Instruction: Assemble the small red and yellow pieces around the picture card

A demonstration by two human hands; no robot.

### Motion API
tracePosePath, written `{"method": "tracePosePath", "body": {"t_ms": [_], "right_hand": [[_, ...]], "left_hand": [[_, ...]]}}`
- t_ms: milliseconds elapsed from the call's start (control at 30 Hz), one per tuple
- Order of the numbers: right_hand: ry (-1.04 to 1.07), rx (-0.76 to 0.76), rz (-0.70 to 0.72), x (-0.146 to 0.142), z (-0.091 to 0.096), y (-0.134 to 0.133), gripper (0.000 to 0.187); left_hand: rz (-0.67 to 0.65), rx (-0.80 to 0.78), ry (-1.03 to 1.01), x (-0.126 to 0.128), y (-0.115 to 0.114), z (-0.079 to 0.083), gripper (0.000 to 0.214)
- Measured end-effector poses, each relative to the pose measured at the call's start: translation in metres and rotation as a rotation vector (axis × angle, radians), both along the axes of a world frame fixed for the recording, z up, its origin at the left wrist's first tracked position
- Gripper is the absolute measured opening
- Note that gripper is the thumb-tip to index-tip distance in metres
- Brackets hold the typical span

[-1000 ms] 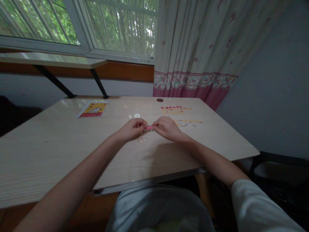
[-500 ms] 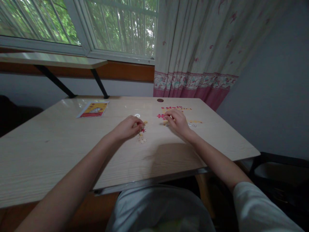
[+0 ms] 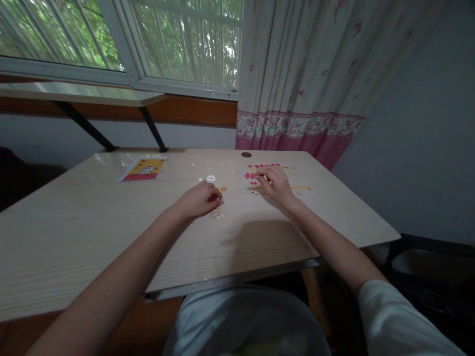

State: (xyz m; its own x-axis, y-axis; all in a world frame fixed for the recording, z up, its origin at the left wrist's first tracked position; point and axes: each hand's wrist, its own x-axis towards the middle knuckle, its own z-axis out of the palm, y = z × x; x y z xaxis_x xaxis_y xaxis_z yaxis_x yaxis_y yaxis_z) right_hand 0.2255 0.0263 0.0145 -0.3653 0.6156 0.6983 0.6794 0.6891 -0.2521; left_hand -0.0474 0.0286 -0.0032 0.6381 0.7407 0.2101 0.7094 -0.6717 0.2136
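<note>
My left hand (image 3: pixel 203 199) is closed in a pinch at a small pile of jigsaw pieces (image 3: pixel 218 216). A small dark-edged piece seems to show at its fingertips, too small to make out clearly. A yellow jigsaw piece (image 3: pixel 223 189) lies just beyond these fingers. Farther right, my right hand (image 3: pixel 275 184) is closed, thumb against fingers, beside joined red jigsaw pieces (image 3: pixel 249 176). Whatever its fingertips hold is hidden. Another red piece (image 3: pixel 253 183) lies just below that row, and a yellow strip of pieces (image 3: pixel 301 187) extends right of the wrist.
Sorted red pieces (image 3: pixel 264 166) lie behind my right hand. A pale piece (image 3: pixel 211 178) rests beyond my left hand. On the left of the wooden table (image 3: pixel 111 222) is a printed picture sheet (image 3: pixel 144 169). A raised shelf (image 3: pixel 81 93) stands at the back left.
My left hand has shifted slightly down and right, now covering the red pieces in the pile. My right hand has moved slightly right, uncovering more of the red pieces.
</note>
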Motion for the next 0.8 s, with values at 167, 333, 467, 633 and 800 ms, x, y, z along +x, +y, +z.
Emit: {"method": "tracePosePath", "body": {"t_ms": [167, 333, 467, 633, 800], "right_hand": [[-0.002, -0.083, -0.16, 0.028, -0.005, 0.033, 0.023], [-0.116, -0.31, -0.307, 0.051, -0.02, 0.058, 0.017], [-0.18, -0.485, -0.298, 0.052, -0.027, 0.058, 0.017], [-0.198, -0.547, -0.266, 0.051, -0.028, 0.057, 0.016], [-0.196, -0.547, -0.249, 0.051, -0.029, 0.058, 0.013]], "left_hand": [[0.007, -0.013, -0.009, 0.001, -0.002, 0.001, 0.028], [0.015, 0.0, 0.022, 0.002, -0.002, 0.001, 0.028], [0.026, -0.001, 0.027, 0.001, -0.002, 0.0, 0.027], [0.033, -0.01, 0.023, 0.001, -0.002, 0.0, 0.025], [0.008, -0.014, -0.018, 0.001, -0.002, 0.0, 0.021]]}}
